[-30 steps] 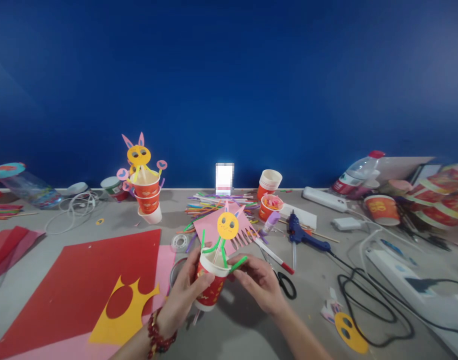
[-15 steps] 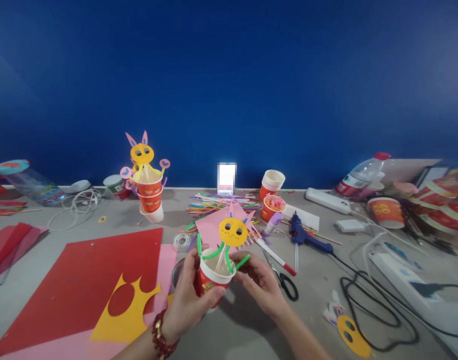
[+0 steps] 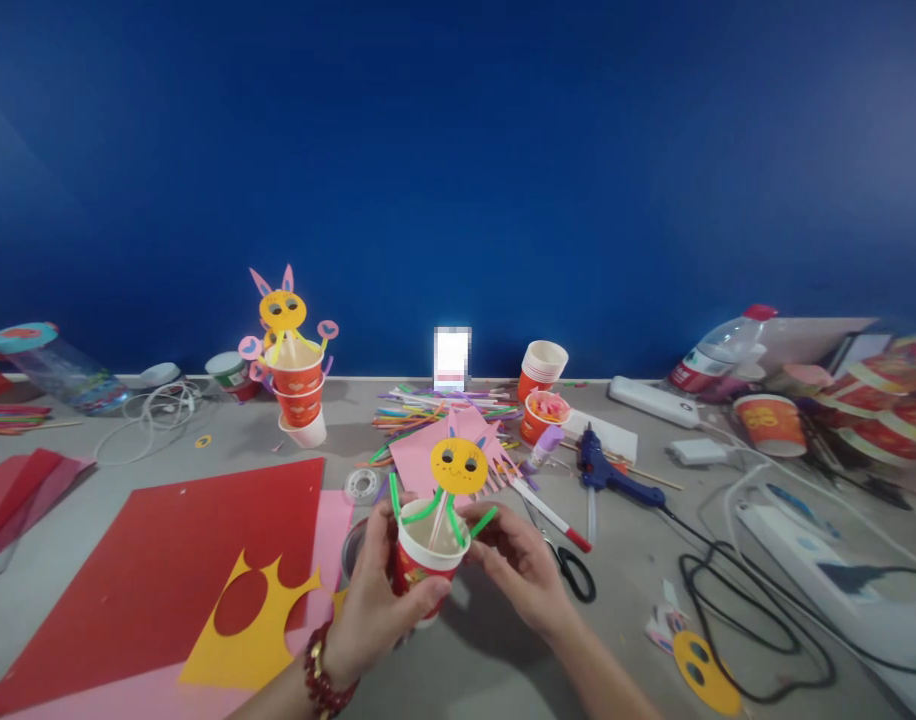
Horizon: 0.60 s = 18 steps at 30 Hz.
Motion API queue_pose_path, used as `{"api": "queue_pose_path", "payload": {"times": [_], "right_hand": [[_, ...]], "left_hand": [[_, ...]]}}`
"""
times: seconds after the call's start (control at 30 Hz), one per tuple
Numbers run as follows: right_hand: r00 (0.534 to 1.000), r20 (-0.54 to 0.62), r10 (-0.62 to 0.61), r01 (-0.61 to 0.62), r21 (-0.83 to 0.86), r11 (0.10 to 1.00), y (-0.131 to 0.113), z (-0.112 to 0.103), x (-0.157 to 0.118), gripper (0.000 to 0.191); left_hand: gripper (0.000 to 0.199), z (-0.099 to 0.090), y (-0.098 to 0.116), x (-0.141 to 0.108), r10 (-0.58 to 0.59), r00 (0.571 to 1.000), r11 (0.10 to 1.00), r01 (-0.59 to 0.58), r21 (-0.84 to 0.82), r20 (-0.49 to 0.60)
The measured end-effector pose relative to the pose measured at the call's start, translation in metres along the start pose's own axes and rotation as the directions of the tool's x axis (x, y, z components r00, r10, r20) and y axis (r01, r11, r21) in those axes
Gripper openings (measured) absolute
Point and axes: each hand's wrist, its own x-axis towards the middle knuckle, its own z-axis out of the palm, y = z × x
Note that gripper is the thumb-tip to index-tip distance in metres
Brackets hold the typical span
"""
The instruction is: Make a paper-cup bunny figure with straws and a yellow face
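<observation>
My left hand [image 3: 383, 585] is wrapped round a red and white paper cup [image 3: 428, 565], thumb across its front. Curled at the cup's right side is my right hand [image 3: 522, 565], its fingertips against the cup near the rim, close under a green pipe cleaner [image 3: 482, 522]. Green pipe cleaners come over the rim on both sides. Above the cup stands a yellow paper rabbit face [image 3: 459, 466] with dark eyes and small ears, on a thin stick rising from inside. The far fingers of both hands are partly hidden.
A finished-looking rabbit on stacked cups [image 3: 297, 380] stands back left. Red paper [image 3: 180, 520] and a cut yellow sheet [image 3: 240, 640] lie left. Scissors [image 3: 576, 572], a blue glue gun [image 3: 615, 475], looped black cable [image 3: 765, 650] and another yellow face [image 3: 704, 670] lie right.
The rabbit face has shifted slightly left and down in view, along with the cup. Both hands keep nearly the same hold.
</observation>
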Motion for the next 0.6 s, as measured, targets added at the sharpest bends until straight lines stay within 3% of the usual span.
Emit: {"api": "queue_pose_path", "payload": {"times": [0.3,0.43,0.6], "right_hand": [[1.0,0.017,0.006,-0.007,0.038,0.999,-0.007,0.0,0.002,0.034],[0.999,-0.012,-0.035,0.036,0.123,0.992,-0.006,0.001,0.004,0.036],[0.992,-0.128,0.014,0.007,0.158,0.987,-0.005,0.003,0.005,0.029]], "left_hand": [[0.068,0.001,0.0,0.0,-0.045,0.999,0.997,0.045,-0.066,-0.005],[0.066,-0.01,0.007,0.009,-0.069,0.996,0.99,0.061,-0.125,-0.063],[0.067,-0.031,0.016,0.011,-0.044,0.982,0.998,0.051,0.034,-0.184]]}}
